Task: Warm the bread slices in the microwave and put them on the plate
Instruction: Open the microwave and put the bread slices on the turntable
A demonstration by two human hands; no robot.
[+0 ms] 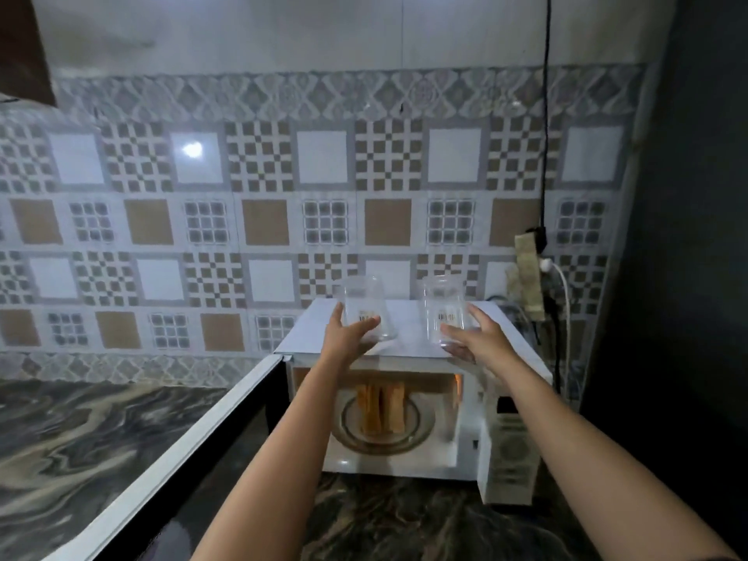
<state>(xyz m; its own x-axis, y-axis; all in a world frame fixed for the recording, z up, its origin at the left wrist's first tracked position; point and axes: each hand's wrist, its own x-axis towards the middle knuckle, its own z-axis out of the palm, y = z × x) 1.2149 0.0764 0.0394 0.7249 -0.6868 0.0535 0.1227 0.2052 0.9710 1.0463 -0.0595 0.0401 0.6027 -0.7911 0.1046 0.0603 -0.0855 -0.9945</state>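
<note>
A white microwave (469,451) stands on the marble counter with its door (170,459) swung open to the left. Inside, two toasted bread slices (380,410) lie on the glass turntable (421,429). Two clear glasses with barcode stickers are on or just above the microwave's top. My left hand (348,332) wraps around the left glass (366,303). My right hand (479,338) grips the right glass (443,307), which tilts slightly. No plate is in view.
A power strip (528,273) with a white plug and black cables hangs on the tiled wall right of the microwave. A dark wall (688,236) closes the right side. Marble countertop (81,447) stretches to the left.
</note>
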